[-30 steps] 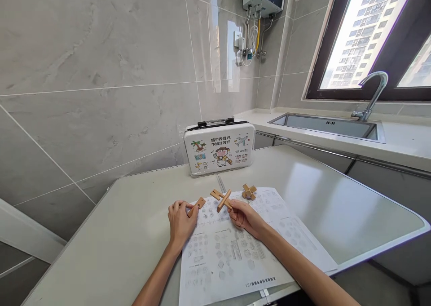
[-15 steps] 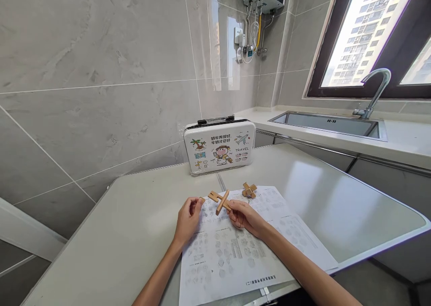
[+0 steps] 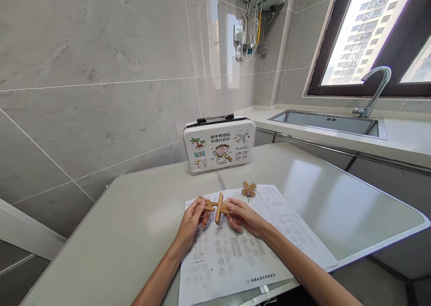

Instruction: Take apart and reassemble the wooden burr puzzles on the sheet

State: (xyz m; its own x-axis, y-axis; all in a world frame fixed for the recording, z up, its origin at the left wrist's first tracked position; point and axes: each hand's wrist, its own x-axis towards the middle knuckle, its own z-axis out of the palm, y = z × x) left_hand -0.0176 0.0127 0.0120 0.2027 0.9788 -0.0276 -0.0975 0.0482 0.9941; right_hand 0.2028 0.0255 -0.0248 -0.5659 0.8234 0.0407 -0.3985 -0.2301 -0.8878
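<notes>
My left hand and my right hand meet over a printed instruction sheet on a pale table. Between them is a crossed pair of wooden puzzle bars; my right fingers pinch its right end. My left fingers pinch a small wooden piece against the cross's left end. A finished wooden burr puzzle lies on the sheet just beyond my right hand.
A white cartoon-printed case stands against the tiled wall behind the sheet. A sink with a tap is at the back right under a window. The table's right edge drops off.
My left hand has carried its small wooden piece rightwards up to the cross held in my right hand. The cross has turned so that one bar stands more upright.
</notes>
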